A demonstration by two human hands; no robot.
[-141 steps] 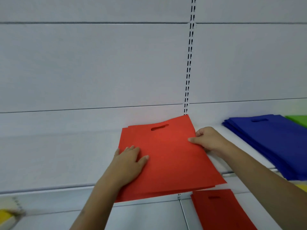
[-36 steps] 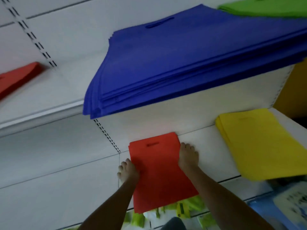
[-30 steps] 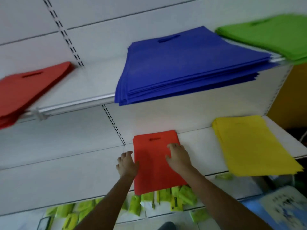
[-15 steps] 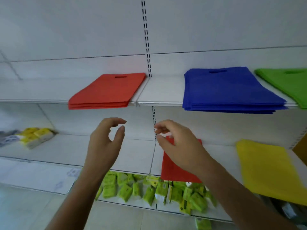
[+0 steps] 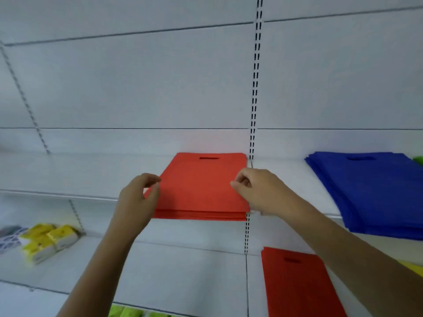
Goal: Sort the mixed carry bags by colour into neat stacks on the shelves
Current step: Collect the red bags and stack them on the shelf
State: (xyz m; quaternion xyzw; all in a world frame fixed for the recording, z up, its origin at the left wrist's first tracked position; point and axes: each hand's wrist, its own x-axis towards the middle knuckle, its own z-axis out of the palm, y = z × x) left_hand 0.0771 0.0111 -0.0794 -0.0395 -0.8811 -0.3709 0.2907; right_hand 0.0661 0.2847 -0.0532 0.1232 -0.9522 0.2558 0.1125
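Blue stack (image 5: 375, 191) right of red stack (image 5: 203, 186); yellow packets (image 5: 45, 241) below.

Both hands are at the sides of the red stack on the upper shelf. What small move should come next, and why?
Probably take hold of the red stack at both sides: the left hand and right hand flank it with curled fingers, seemingly not yet gripping. A second red pile lies on the lower shelf, so merging them seems likely.

Red bag stack (image 5: 201, 186) lies flat on the upper shelf (image 5: 68, 177), handle cutouts rearward.
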